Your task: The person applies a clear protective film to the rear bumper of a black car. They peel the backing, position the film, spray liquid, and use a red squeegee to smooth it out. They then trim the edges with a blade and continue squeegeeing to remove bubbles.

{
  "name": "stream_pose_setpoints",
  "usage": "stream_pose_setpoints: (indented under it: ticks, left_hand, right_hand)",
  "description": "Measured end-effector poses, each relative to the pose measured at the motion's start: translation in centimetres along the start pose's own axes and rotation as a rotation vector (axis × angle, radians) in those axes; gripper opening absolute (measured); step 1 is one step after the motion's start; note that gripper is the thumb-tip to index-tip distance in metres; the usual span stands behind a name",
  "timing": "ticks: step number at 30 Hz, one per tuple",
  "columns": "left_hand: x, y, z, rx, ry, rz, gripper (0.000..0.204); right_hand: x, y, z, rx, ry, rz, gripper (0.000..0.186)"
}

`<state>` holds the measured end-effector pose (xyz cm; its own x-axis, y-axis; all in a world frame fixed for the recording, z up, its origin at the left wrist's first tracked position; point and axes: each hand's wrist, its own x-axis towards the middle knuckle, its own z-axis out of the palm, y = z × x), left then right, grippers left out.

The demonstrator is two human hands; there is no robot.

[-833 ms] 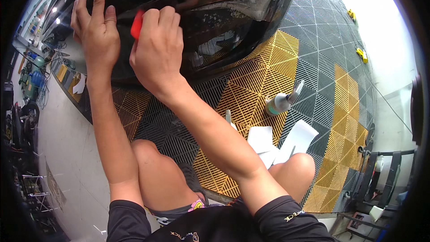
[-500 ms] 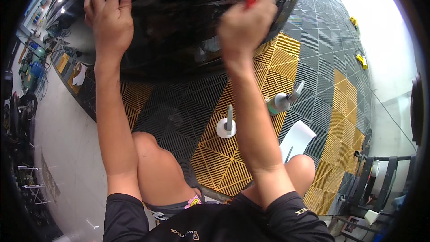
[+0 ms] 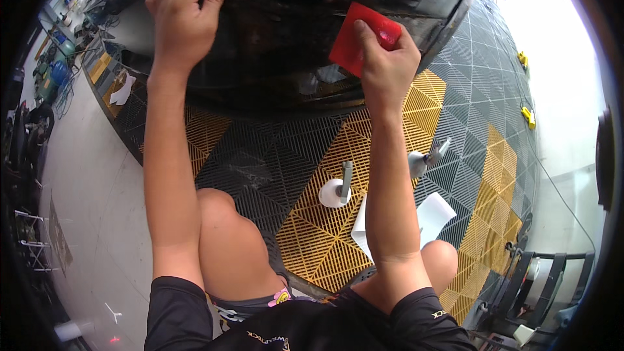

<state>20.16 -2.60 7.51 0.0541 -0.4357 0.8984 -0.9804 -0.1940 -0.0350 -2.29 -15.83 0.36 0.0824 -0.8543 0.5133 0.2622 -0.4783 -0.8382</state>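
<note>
A glossy black curved car panel [image 3: 273, 39], with film or wet patches at its right, fills the top of the view. My left hand [image 3: 183, 26] rests on it at the upper left, fingers spread and holding nothing. My right hand [image 3: 390, 68] grips a flat red card-like scraper [image 3: 344, 45] against the panel's right part, thumb lying over its face. Below the panel stand a white spray bottle [image 3: 331, 195] with a grey top and a second spray bottle [image 3: 417, 164], partly behind my right forearm. White sheets [image 3: 435, 211] lie beside that forearm.
Yellow and dark grid floor tiles [image 3: 305, 234] surround my bent knees. At the right are yellow items [image 3: 528, 117], a cord along a white surface and a black metal frame [image 3: 556, 266]. Assorted equipment and blue containers [image 3: 60, 73] line the far left.
My right hand moved rightward along the panel, turning so the red scraper's face now shows. My left hand and forearm shifted slightly right. The white bottle, earlier hidden by my arm, came into view.
</note>
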Motion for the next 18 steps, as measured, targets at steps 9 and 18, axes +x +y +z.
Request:
stream_pose_setpoints:
  ticks: [9,18]
  left_hand:
    - [-0.3,-0.7,0.9,0.007,0.037,-0.010,0.054]
    - [-6.3,4.6,4.0,-0.508,0.275,-0.483,0.040]
  right_hand:
    - [-1.4,0.0,8.3,-0.312,-0.041,-0.420,0.020]
    - [0.0,0.2,2.3,-0.200,0.015,-0.265,0.019]
